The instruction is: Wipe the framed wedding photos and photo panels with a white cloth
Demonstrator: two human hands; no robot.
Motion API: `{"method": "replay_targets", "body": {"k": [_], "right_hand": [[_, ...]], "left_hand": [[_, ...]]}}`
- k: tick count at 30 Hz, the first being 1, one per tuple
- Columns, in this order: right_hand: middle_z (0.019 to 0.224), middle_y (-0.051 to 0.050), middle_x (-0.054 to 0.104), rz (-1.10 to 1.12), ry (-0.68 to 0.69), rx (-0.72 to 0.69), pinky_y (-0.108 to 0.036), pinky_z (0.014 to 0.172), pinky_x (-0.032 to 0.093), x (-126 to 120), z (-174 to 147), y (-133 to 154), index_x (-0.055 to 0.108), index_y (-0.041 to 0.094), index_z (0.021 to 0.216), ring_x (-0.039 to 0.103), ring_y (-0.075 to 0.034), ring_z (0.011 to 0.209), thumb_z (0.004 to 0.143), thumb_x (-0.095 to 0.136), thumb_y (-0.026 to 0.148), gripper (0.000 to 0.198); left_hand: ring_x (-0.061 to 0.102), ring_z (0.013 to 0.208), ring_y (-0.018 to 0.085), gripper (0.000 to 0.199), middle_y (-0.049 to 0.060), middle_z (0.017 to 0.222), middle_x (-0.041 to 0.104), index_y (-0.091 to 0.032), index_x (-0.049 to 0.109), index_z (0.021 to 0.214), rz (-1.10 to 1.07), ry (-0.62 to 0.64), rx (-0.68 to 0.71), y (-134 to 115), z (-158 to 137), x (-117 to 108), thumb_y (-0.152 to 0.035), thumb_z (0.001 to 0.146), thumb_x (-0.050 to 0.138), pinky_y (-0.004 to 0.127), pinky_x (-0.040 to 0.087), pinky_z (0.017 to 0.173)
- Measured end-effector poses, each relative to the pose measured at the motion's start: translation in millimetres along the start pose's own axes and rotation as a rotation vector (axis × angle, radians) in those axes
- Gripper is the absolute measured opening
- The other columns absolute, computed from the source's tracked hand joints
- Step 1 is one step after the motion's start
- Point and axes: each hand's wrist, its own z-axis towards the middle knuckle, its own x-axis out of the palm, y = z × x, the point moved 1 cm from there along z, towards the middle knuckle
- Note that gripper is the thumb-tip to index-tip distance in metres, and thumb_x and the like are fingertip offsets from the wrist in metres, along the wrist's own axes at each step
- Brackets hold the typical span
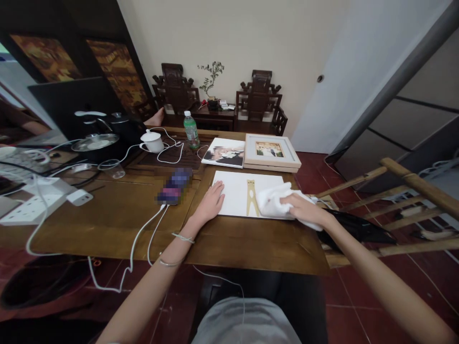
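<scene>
In front of me lies a white panel, with a tan A-shaped piece on it that looks like a picture frame's stand. My left hand rests flat on the panel's left edge, fingers stretched out, holding nothing. A crumpled white cloth is under my right hand, whose fingers are closed on it. The cloth covers the panel's right part and hangs past its right edge. Behind the panel are a photo print and a framed photo, which lies on the right.
A phone with cables lies left of my left hand. Farther left are a lidded white cup, a green-labelled bottle, a clear plastic cup and a power strip. A wooden chair stands at the table's right side.
</scene>
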Motion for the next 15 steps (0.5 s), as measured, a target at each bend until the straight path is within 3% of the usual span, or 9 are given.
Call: {"method": "replay_targets", "body": {"k": [4, 6, 10, 15], "right_hand": [[0.086, -0.006, 0.062, 0.022, 0.013, 0.027, -0.034, 0.082, 0.04, 9, -29, 18, 0.063, 0.02, 0.089, 0.054, -0.023, 0.089, 0.06, 0.04, 0.01, 0.038], [0.084, -0.005, 0.062, 0.041, 0.016, 0.016, -0.033, 0.082, 0.04, 7, -27, 17, 0.063, 0.02, 0.084, 0.054, -0.023, 0.087, 0.06, 0.04, 0.011, 0.034], [0.074, -0.005, 0.061, 0.073, -0.033, -0.007, -0.033, 0.078, 0.04, -2, 8, -2, 0.057, 0.019, 0.068, 0.054, -0.023, 0.079, 0.06, 0.04, 0.014, 0.02], [0.085, -0.007, 0.067, 0.169, -0.268, 0.087, -0.032, 0.078, 0.041, -7, 75, -20, 0.061, 0.017, 0.074, 0.056, -0.025, 0.083, 0.059, 0.04, 0.015, 0.026]], "left_hand": [[0.035, 0.137, 0.026, 0.042, 0.017, 0.142, 0.045, -0.011, 0.049, 0.129, 0.004, -0.022, 0.011, 0, -1, 1, -0.027, 0.093, 0.035, 0.049, 0.029, 0.113], [0.035, 0.137, 0.026, 0.043, 0.018, 0.142, 0.044, -0.009, 0.049, 0.129, 0.008, -0.02, 0.011, 0, -1, 1, -0.027, 0.093, 0.035, 0.048, 0.029, 0.113], [0.035, 0.137, 0.026, 0.044, 0.019, 0.143, 0.043, -0.008, 0.048, 0.13, 0.013, -0.01, 0.003, 0, -1, 1, -0.028, 0.093, 0.034, 0.047, 0.028, 0.114], [0.035, 0.137, 0.027, 0.043, 0.019, 0.143, 0.043, -0.009, 0.048, 0.13, 0.008, -0.005, 0.0, 1, -1, 0, -0.028, 0.093, 0.035, 0.049, 0.028, 0.113]]}}
